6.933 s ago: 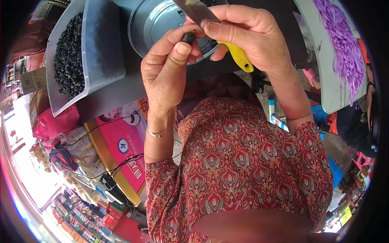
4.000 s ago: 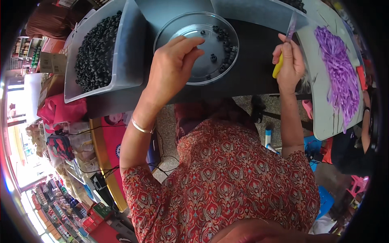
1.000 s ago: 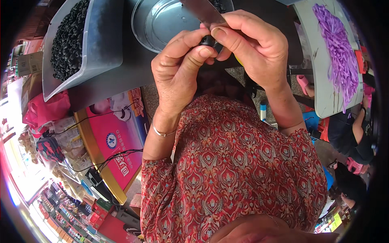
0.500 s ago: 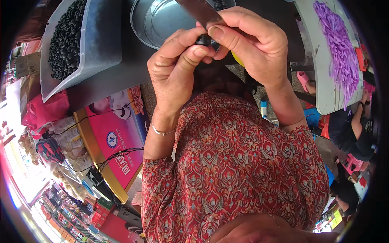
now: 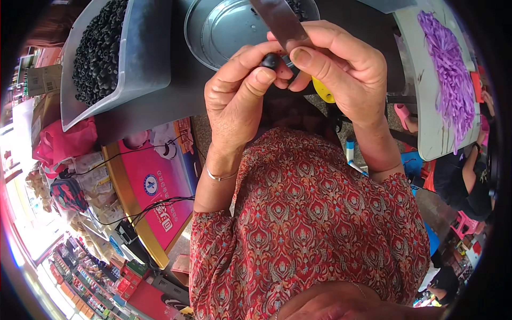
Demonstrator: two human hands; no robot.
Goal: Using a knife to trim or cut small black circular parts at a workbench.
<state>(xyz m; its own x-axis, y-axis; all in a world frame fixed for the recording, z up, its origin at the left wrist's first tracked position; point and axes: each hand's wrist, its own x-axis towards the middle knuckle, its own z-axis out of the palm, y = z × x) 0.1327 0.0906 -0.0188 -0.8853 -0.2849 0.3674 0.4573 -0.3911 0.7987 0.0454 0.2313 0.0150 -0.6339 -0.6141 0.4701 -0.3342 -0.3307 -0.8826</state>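
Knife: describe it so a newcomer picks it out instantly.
On the dark table, find the round clear basin at the picture's top. Below and right of it, the right hand grips the knife. Its broad flat blade and yellow handle distinguish it from the small rounded black piece in the left hand.

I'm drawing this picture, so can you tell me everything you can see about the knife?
The knife has a wide, flat, dark blade that looks like metal and a bright yellow handle, mostly hidden behind the right hand. That hand grips it, thumb near the blade's lower end. The blade slants up and to the left, in front of the clear round dish. Its tip is outside the picture.
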